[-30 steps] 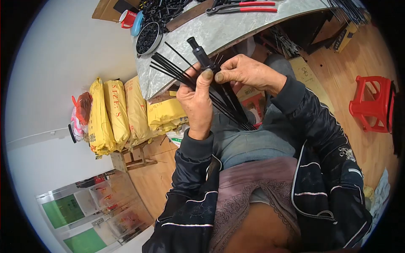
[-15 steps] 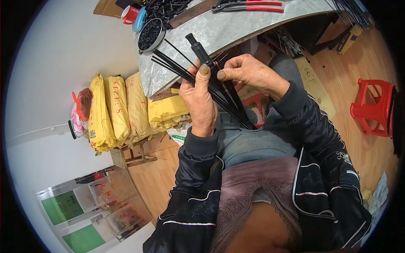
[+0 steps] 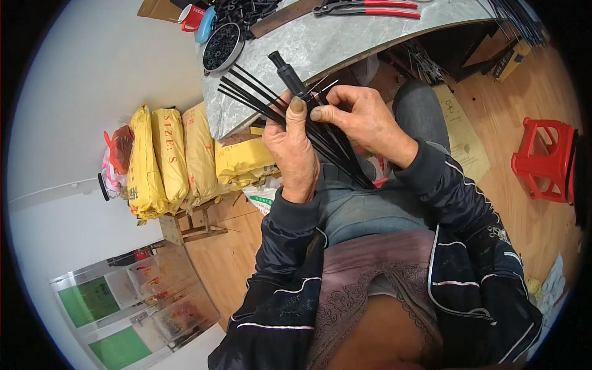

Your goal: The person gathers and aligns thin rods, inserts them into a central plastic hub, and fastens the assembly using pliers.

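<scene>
A bundle of thin black ribs (image 3: 336, 151), which looks like an umbrella frame, slants from above my lap up to the table edge. Its black tubular end piece (image 3: 287, 73) points up and away from me. My left hand (image 3: 293, 145) is closed around the ribs just below that end piece, thumb on top, with several rib ends fanned out to its left. Close beside it, my right hand (image 3: 364, 117) pinches at the bundle near the hub. A thin rod with a shiny stretch sticks out above these fingers. What lies between the fingertips is mostly hidden.
On the grey table (image 3: 333, 46) are red-handled pincers (image 3: 370, 9), a bowl of small black parts (image 3: 222, 48), a heap of black pieces (image 3: 243, 11) and a red cup (image 3: 190, 17). Yellow sacks (image 3: 169, 148) stand left; a red stool (image 3: 542, 160) is right.
My right hand has shifted slightly, its thumb moving a little left along the bundle. A shiny thin rod now shows above it. The left hand keeps its grip, and the ribs fan a bit differently.
</scene>
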The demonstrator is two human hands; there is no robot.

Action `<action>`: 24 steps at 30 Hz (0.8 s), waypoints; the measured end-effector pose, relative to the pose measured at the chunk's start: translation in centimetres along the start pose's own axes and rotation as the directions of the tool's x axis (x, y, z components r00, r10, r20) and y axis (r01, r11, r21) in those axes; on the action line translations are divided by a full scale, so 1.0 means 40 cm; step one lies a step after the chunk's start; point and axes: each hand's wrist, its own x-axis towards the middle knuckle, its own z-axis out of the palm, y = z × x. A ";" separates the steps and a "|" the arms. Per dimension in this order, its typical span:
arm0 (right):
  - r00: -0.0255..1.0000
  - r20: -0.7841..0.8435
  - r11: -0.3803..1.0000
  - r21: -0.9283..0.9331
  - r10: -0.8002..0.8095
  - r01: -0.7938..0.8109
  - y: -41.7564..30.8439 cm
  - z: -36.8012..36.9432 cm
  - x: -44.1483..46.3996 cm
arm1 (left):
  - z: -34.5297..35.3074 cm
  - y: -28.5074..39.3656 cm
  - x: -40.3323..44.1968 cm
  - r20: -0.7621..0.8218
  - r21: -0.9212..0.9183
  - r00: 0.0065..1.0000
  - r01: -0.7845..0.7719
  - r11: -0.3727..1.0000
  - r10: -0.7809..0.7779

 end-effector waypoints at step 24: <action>0.891 0.416 0.910 0.271 0.184 -0.314 0.044 -0.056 0.034 | -0.020 0.011 0.006 0.136 0.065 0.988 0.066 0.996 -0.074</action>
